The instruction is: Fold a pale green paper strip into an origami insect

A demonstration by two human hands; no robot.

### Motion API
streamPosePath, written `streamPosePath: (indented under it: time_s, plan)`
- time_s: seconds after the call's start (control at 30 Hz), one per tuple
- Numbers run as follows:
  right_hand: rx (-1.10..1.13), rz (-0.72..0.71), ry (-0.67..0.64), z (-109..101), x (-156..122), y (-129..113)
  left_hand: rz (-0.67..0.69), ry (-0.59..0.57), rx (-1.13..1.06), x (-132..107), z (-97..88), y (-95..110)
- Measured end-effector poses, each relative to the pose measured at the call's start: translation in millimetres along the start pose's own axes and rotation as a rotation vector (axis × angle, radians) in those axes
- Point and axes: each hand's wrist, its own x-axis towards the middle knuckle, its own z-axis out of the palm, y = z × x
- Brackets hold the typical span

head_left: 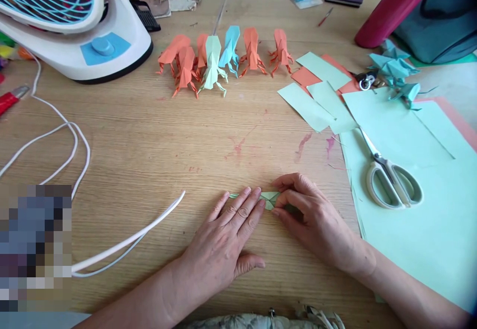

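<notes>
A small folded piece of pale green paper (269, 198) lies flat on the wooden table, partly covered by my fingers. My left hand (234, 224) rests on its left part, palm down with the fingers stretched out and the thumb apart. At the paper's right end my right hand (313, 214) pinches it between thumb and fingers. A narrow green tip pokes out beyond the left fingers. Farther back stand several folded paper figures, among them an orange one (251, 50), a pale green one (213, 65) and a blue one (230, 48).
Scissors (391, 182) lie on large pale green sheets (421, 249) at right. Cut paper strips (307, 105), teal folded figures (395, 68) and a red bottle (397, 8) are behind them. A white fan (122, 31) stands back left; white cable (130, 234) runs along the left.
</notes>
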Motion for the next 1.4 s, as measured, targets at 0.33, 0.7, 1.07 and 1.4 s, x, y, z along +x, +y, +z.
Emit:
streamPosePath:
  time_s: [0.33,0.7,1.07,1.4]
  plan:
    - [-0.004,-0.102,0.011,-0.4,-5.5,5.4,-0.002,-0.013,-0.004,0.9,1.5,0.1]
    - [-0.018,-0.171,0.019,-5.0,-6.1,10.9,0.012,0.007,0.004,0.6,-1.2,-1.6]
    - [-0.212,-0.42,-0.029,-21.8,-9.8,26.4,0.001,-0.007,-0.001,2.7,-2.0,-0.8]
    - [-0.225,-0.462,-0.063,-21.9,-7.5,25.3,-0.003,-0.023,-0.029,0.9,-1.6,-1.8]
